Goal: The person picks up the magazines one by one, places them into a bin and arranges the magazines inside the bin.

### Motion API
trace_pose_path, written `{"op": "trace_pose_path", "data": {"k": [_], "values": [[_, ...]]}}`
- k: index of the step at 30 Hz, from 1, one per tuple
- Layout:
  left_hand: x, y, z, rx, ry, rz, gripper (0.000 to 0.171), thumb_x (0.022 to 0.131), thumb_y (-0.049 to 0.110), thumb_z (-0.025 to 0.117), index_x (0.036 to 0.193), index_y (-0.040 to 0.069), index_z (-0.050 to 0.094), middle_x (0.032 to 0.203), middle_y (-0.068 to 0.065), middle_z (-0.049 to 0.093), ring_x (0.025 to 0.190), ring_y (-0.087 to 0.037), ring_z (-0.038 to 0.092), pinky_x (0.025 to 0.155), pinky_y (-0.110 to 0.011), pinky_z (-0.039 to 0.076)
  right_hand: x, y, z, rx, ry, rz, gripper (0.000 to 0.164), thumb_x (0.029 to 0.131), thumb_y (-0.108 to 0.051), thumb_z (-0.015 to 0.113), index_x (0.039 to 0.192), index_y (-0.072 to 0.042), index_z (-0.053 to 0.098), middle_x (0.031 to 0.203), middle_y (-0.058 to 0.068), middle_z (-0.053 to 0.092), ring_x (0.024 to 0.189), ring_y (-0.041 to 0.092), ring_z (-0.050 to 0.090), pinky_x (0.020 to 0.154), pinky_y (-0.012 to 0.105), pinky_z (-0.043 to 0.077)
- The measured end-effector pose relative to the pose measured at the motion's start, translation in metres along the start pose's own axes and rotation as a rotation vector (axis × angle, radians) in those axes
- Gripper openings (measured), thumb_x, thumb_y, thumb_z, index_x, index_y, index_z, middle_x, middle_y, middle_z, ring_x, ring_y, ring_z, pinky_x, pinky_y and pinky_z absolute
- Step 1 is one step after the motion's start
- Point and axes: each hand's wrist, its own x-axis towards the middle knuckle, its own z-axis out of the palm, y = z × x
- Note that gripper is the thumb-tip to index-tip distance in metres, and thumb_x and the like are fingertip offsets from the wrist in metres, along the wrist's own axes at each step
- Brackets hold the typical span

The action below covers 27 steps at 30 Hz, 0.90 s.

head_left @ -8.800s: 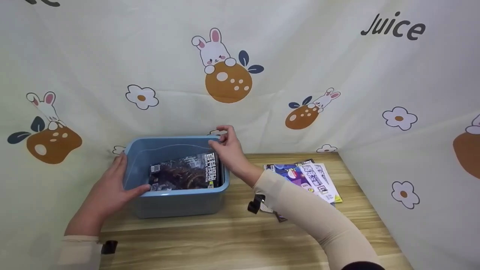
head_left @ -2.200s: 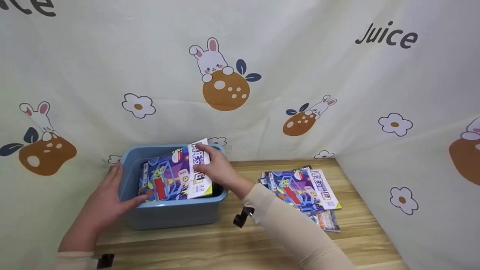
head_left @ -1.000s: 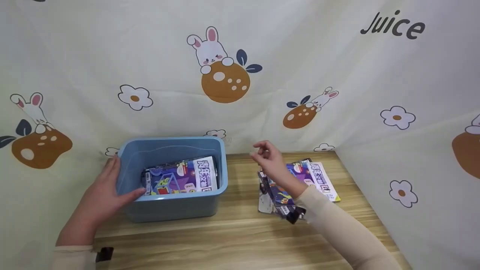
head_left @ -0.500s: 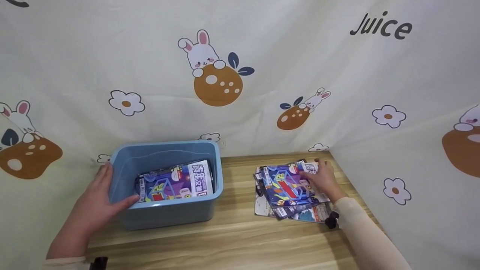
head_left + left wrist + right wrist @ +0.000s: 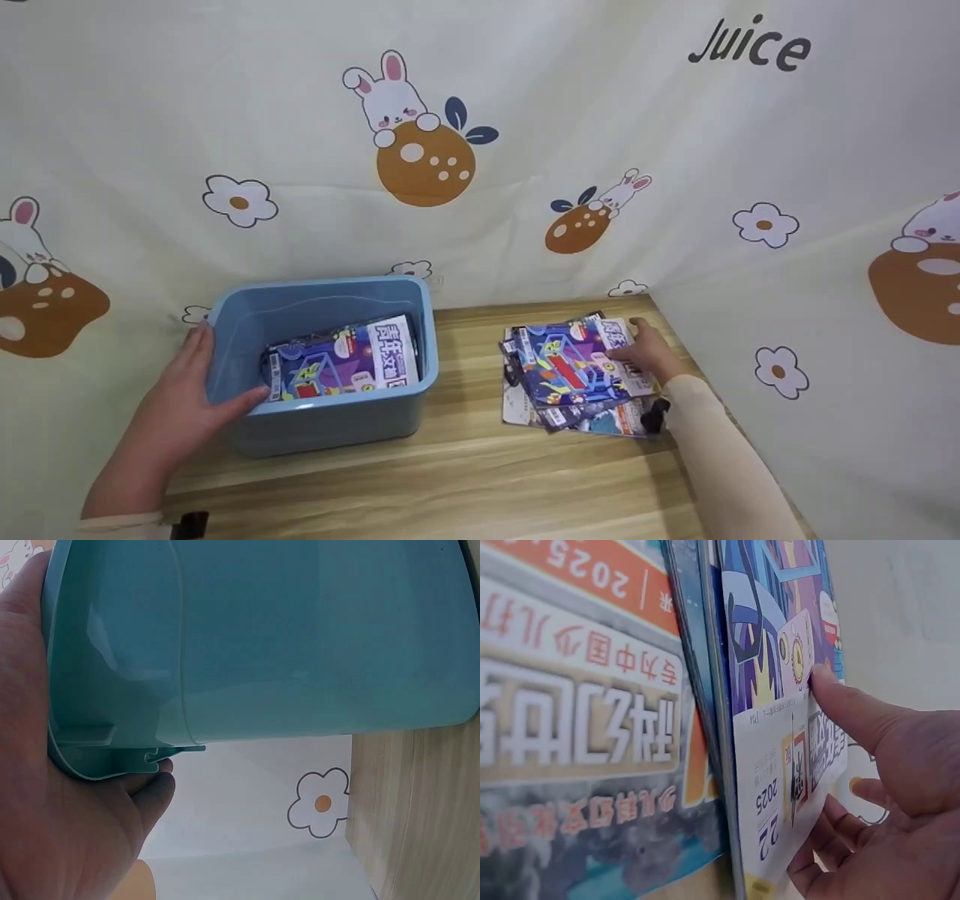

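Inspector: Where was the purple magazine (image 5: 566, 367)?

Recorder: Atop the pile, between four and five o'clock from the head view's centre.

Inspector: State of the fingers there?

Recorder: The right hand (image 5: 651, 352), at the magazine's three o'clock edge, was mostly closed: thumb on the cover, fingers bent at the edge, gripping it. How far the fingertips reached beneath could not be told.

Inspector: Any change?

Recorder: A second earlier that hand was in the air near the pile's ten o'clock side, holding nothing seen. In my judgement, handling had moved on to this magazine. A matching copy (image 5: 322, 367) lay in the blue bin (image 5: 330, 431), at eight o'clock.

Inspector: The left hand (image 5: 176, 394)?

Recorder: Curled round the bin's rim, toward nine o'clock, thumb over the lip.

Inspector: Materials?

Recorder: Glossy, thin, rectangular paper covers; lower magazines (image 5: 619, 418) fanned out toward six o'clock. Bin: smooth plastic, rounded corners. Beyond: wood-grain tabletop (image 5: 465, 480), creased printed curtain (image 5: 495, 247) at twelve.
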Motion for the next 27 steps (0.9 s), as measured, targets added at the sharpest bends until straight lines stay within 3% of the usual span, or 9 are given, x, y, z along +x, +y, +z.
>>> {"op": "trace_pose_path", "data": {"k": [6,8,14,17,20,23,27], "values": [[-0.001,0.001,0.000,-0.001,-0.006,-0.003,0.135,0.095,0.074,0.073,0.174,0.003,-0.011,0.180,-0.029,-0.012,0.161,-0.065,0.002,0.109,-0.092,0.023,-0.006,-0.005,-0.002,0.050,-0.049,0.065,0.114,0.091,-0.026,0.094,0.175,-0.004,0.020,0.156,0.033,0.050,0.118,0.038,0.068,0.100,0.048,0.063],[-0.001,0.002,-0.001,-0.004,-0.009,-0.005,0.135,0.095,0.074,0.073,0.174,0.003,-0.011,0.180,-0.029,-0.012,0.161,-0.065,0.002,0.110,-0.092,0.022,-0.009,-0.008,-0.003,0.070,-0.062,0.066,0.115,0.091,-0.024,0.094,0.176,-0.005,0.018,0.157,0.033,0.048,0.117,0.039,0.070,0.096,0.047,0.065],[-0.003,0.002,-0.002,-0.005,-0.001,-0.005,0.135,0.095,0.074,0.073,0.175,0.002,-0.009,0.181,-0.029,-0.010,0.162,-0.064,0.003,0.110,-0.092,0.022,-0.009,-0.020,-0.001,0.011,-0.020,0.037,0.118,0.090,-0.018,0.094,0.177,-0.006,0.015,0.169,0.034,0.034,0.137,0.047,0.056,0.113,0.058,0.054],[-0.004,0.001,-0.002,-0.002,-0.001,-0.012,0.135,0.095,0.075,0.072,0.175,0.003,-0.009,0.181,-0.029,-0.011,0.161,-0.065,0.003,0.109,-0.092,0.023,-0.007,-0.021,-0.002,-0.008,-0.021,0.008,0.119,0.091,-0.017,0.093,0.177,-0.006,0.012,0.167,0.035,0.037,0.138,0.048,0.056,0.115,0.060,0.052],[-0.004,0.003,-0.001,-0.002,0.003,-0.011,0.136,0.094,0.075,0.073,0.175,0.003,-0.009,0.181,-0.030,-0.010,0.161,-0.066,0.005,0.108,-0.091,0.024,-0.008,-0.017,-0.006,-0.003,-0.039,-0.039,0.122,0.093,-0.019,0.092,0.180,-0.015,0.006,0.165,0.034,0.041,0.131,0.046,0.063,0.111,0.058,0.056],[-0.005,0.002,0.000,-0.006,0.010,-0.004,0.136,0.093,0.075,0.075,0.175,0.003,-0.007,0.181,-0.030,-0.008,0.161,-0.065,0.007,0.110,-0.091,0.025,-0.010,-0.013,-0.010,-0.036,-0.045,-0.111,0.124,0.096,-0.025,0.090,0.180,-0.034,-0.001,0.170,0.031,0.038,0.126,0.044,0.067,0.109,0.059,0.057],[-0.003,0.000,-0.001,-0.007,0.014,0.006,0.136,0.094,0.075,0.074,0.175,0.003,-0.007,0.181,-0.030,-0.007,0.162,-0.064,0.006,0.111,-0.090,0.025,-0.014,-0.010,-0.013,-0.124,0.014,-0.232,0.116,0.099,-0.034,0.086,0.175,-0.053,0.000,0.180,0.024,0.025,0.139,0.050,0.058,0.117,0.068,0.048]]}}
